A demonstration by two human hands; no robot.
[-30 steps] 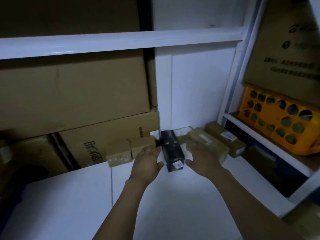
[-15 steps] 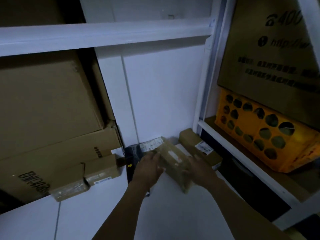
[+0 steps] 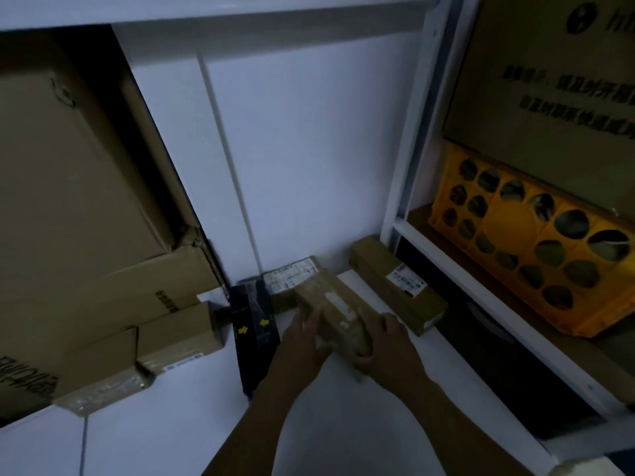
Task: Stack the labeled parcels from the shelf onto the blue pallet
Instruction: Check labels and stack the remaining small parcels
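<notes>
Two hands are taking hold of one brown parcel (image 3: 330, 298), which is lying at an angle on the white shelf (image 3: 343, 434) toward its back right corner. Its far end is reaching a flat parcel with a white label (image 3: 292, 272) at the back edge; whether it is resting on it cannot be told. The left hand (image 3: 302, 338) is pressing the brown parcel's left side, fingers fairly straight and close together. The right hand (image 3: 385, 341) is wrapping the near right end, fingers curled round the corner. The item is a taped cardboard carton with a small label on top. It is looking stiff and probably light, though the weight cannot be read from here. The tape is likely making the faces slick, so the hold is best taken on opposite long sides or under the near end, away from the label. A black parcel (image 3: 252, 324) with yellow arrows is lying just beside it on the left. A long brown parcel (image 3: 395, 286) with a white label is lying near on the right, along the shelf's right edge. Large cardboard boxes (image 3: 75, 201) are filling the left end, and a yellow crate (image 3: 536, 255) is sitting on the neighbouring shelf. The blue pallet is not showing.
</notes>
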